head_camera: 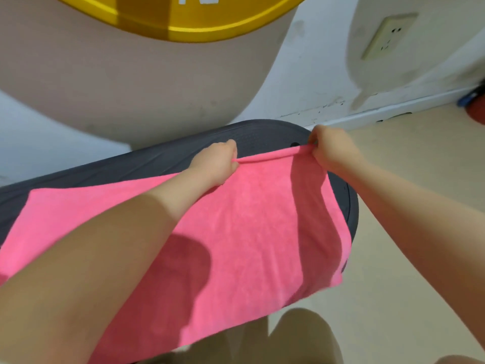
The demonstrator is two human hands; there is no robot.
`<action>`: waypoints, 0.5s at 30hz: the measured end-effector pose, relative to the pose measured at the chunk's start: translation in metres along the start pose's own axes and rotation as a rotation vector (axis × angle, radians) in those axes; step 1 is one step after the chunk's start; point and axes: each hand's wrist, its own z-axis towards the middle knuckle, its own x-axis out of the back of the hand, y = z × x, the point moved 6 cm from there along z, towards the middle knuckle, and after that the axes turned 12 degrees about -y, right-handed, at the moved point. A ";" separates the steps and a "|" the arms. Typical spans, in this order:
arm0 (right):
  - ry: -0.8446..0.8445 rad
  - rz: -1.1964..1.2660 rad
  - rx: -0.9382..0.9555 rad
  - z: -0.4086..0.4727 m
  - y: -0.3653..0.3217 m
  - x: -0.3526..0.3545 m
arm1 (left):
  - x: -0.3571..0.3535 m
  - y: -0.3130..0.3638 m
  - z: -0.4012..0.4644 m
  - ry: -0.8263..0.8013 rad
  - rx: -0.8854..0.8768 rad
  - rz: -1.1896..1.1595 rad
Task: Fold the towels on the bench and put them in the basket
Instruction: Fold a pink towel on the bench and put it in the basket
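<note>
A pink towel lies spread across the dark grey bench, covering most of its top and spilling over the near edge toward the person. Both bare arms reach out over it. The left hand has its fingers curled round the towel's far edge, pinching the rolled hem near the middle of the bench. The right hand grips the same far edge at the towel's right corner, close to the rounded end of the bench, fingers closed on the cloth. Between the two hands the hem is drawn taut and lifted slightly off the bench surface. The rest of the towel lies mostly flat, with shadows of the arms falling across it. Behind the bench stands a white wall with a wall socket, and pale floor stretches off to the right. No basket shows from here
</note>
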 end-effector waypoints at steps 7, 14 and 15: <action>0.134 0.066 -0.028 0.024 -0.011 0.028 | 0.016 0.000 0.010 0.179 0.057 -0.081; 0.044 -0.034 0.346 -0.013 -0.094 -0.024 | 0.015 -0.081 -0.035 0.338 0.164 -0.066; 0.012 -0.031 0.424 -0.019 -0.116 -0.033 | 0.017 -0.099 -0.046 0.339 0.207 -0.059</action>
